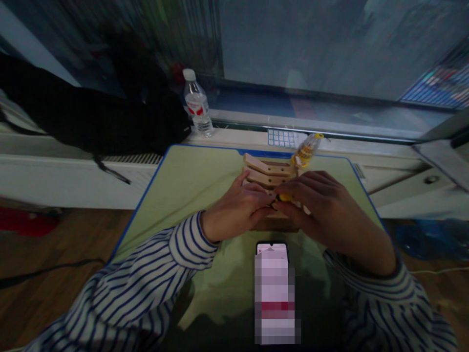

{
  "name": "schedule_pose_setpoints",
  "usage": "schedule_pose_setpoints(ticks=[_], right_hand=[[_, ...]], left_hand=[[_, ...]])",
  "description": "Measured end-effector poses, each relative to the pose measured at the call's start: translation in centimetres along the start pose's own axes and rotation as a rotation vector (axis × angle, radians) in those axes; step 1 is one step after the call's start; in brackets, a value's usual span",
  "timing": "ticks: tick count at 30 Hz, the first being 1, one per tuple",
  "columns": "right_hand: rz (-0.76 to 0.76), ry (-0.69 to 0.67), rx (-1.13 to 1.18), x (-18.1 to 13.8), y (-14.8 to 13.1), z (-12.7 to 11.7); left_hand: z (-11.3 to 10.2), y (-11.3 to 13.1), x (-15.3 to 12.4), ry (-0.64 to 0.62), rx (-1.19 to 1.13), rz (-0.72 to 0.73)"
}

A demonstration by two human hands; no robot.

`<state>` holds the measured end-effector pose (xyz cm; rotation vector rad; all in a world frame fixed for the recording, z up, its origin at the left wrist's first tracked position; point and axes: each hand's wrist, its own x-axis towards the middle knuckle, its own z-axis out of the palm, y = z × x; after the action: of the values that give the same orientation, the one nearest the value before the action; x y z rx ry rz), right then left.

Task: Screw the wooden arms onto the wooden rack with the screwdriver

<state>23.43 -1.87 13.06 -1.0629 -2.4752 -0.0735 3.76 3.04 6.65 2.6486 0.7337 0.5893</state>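
A wooden rack of slanted slats [268, 170] stands on a green mat with a blue border [190, 186]. My left hand [240, 208] rests against its near left side with the fingers curled and pinched at the tips. My right hand [322, 205] comes from the right, fingers bent and pressed together over a small yellow piece [284, 198] held between both hands just in front of the rack. Both sleeves are striped blue and white.
A phone [273, 288] lies on the mat below my hands. A yellow-labelled clear packet [306, 150] leans behind the rack. A water bottle [197, 103] and a black bag [91, 112] sit on the sill at the back left. Wooden floor lies to the left.
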Motion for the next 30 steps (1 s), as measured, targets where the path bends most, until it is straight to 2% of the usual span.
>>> schedule_pose_setpoints(ticks=[12,23,30], right_hand=[[0.0,0.022,0.012,0.17,-0.13,0.29],[-0.033,0.012,0.073,-0.03,-0.52,-0.33],[-0.019,0.009,0.017,0.01,-0.27,-0.2]], left_hand=[[-0.09,0.9,0.15,0.117,-0.006,-0.063],[-0.12,0.89,0.16,0.091,-0.016,-0.061],[0.24,0.59,0.01,0.084,0.006,-0.026]])
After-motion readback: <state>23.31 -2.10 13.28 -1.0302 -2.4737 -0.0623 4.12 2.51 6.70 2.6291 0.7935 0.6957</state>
